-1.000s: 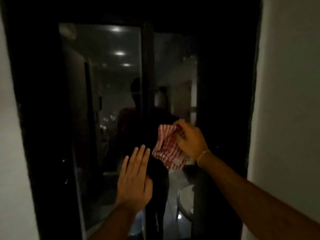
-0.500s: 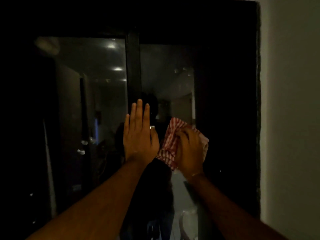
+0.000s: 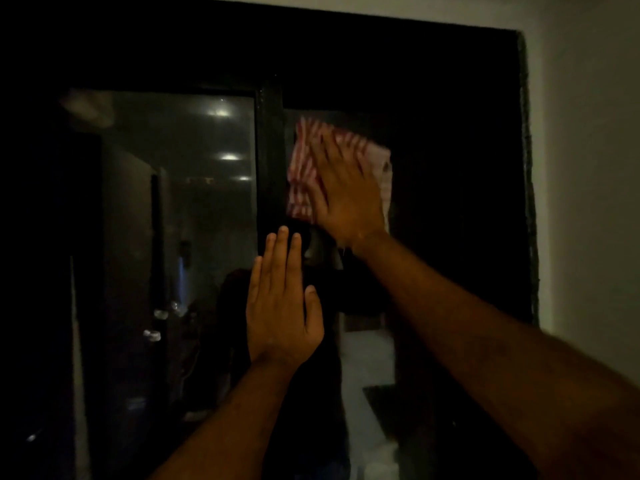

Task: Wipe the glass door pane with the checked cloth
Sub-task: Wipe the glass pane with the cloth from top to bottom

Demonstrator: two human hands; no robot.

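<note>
Head view: the checked cloth is pressed flat against the glass door pane by the right hand, whose fingers are spread apart over the fabric. Red-and-white cloth is seen left of and beyond those fingertips, just right of the dark vertical frame bar. The left hand is laid open lower down, fingers held together and pointing up, over the bar's lower part. Ceiling lights are reflected left of the bar.
</note>
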